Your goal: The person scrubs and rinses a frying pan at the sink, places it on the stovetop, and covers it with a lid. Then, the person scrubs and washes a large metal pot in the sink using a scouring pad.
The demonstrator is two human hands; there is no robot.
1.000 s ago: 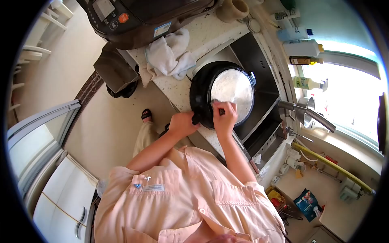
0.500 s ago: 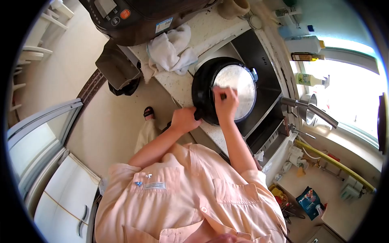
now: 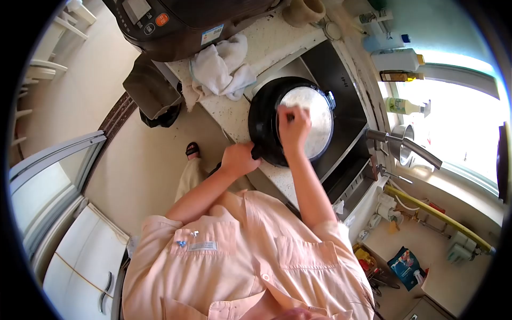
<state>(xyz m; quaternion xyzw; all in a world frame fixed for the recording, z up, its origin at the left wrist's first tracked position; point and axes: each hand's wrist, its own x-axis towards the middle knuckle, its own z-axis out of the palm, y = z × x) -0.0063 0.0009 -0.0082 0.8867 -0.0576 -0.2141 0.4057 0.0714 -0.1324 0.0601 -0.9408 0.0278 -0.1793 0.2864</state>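
A black pan [image 3: 264, 120] is held tilted over the edge of the sink, its round silver base [image 3: 316, 125] facing up toward me. My left hand [image 3: 240, 159] is closed around the pan's short black handle at the near side. On the silver base, near its left rim, rests my right hand [image 3: 294, 129] with its fingers curled together. Something small and dark shows between those fingers, too hidden to name.
A steel sink [image 3: 346, 101] lies beneath and right of the pan, with a faucet [image 3: 377, 135] on its right. White cloths [image 3: 221, 69] lie on the counter beside a dark appliance [image 3: 181, 24]. Bottles [image 3: 402, 105] line the windowsill. A bin [image 3: 152, 88] stands at left.
My right hand has shifted slightly over the silver base, its fingers still curled. The whole view has slid a little left; my left hand keeps its hold on the handle.
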